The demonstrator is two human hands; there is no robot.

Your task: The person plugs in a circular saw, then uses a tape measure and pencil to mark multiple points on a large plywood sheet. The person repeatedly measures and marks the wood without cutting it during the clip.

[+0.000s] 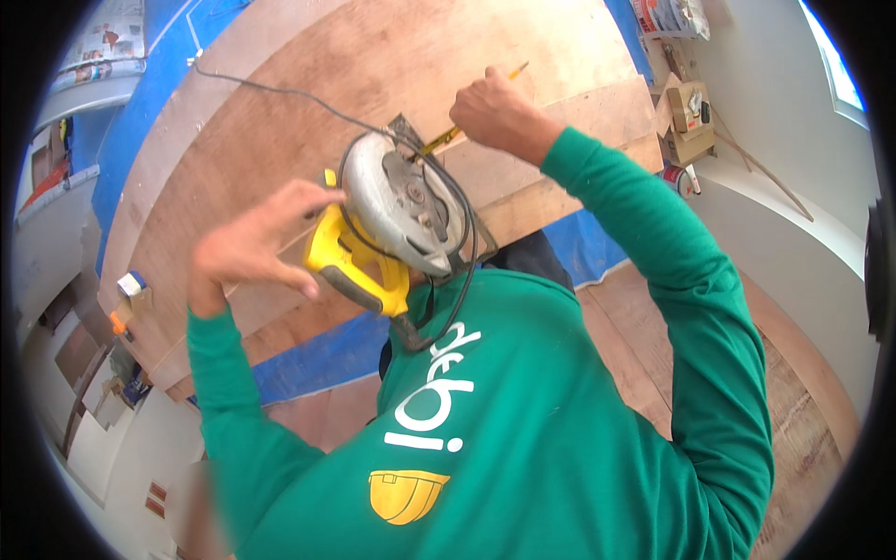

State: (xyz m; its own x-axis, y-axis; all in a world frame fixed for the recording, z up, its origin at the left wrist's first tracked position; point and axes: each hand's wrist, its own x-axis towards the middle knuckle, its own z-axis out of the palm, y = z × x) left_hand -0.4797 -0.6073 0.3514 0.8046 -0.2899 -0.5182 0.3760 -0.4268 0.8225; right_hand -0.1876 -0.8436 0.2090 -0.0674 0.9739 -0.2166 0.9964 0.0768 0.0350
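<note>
A circular saw (392, 201) with a yellow body and a silver guard rests at the near edge of a plywood sheet. Its dark cord loops around the guard. Just left of the saw, my left hand (257, 238) is open, thumb and fingers apart. Its fingertips come close to the guard; whether they touch it I cannot tell. Beyond the saw to the right, my right hand (495, 107) is closed over the sheet, a thin yellow pencil (519, 71) sticking out of it. A yellow strip with dark marks (441, 141) lies between that hand and the saw.
The plywood sheet (308, 56) lies over blue sheeting (322, 359). A cord (271, 89) crosses it toward the far left. At its left edge are a small white-and-blue item (132, 284) and an orange clamp-like piece (119, 324). Boxes (691, 107) stand along the right wall.
</note>
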